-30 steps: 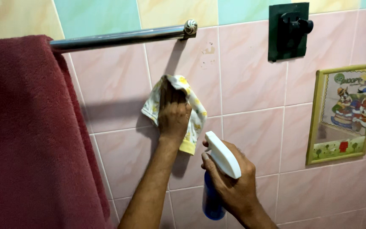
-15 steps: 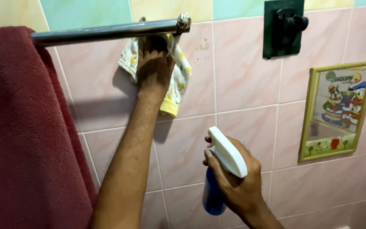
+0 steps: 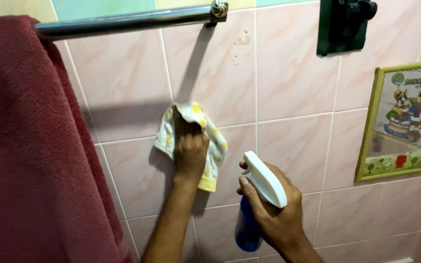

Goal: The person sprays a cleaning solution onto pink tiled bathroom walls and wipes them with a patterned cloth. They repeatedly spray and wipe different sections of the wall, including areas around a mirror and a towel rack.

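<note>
My left hand (image 3: pixel 190 152) presses a white and yellow patterned cloth (image 3: pixel 213 146) flat against the pink tiled wall (image 3: pixel 278 87), below the metal towel rail (image 3: pixel 127 20). My right hand (image 3: pixel 274 214) grips a blue spray bottle (image 3: pixel 247 229) with a white trigger head (image 3: pixel 265 178), lower right of the cloth. The nozzle points up and left toward the wall. The two hands are close but apart.
A dark red towel (image 3: pixel 30 146) hangs over the left end of the rail. A dark square hook plate (image 3: pixel 342 24) is fixed at the upper right. A framed cartoon picture (image 3: pixel 405 122) hangs at the right edge.
My left hand with the cloth went up to the rail's right end, then came back down to the middle tile. The right hand with the bottle stayed nearly still.
</note>
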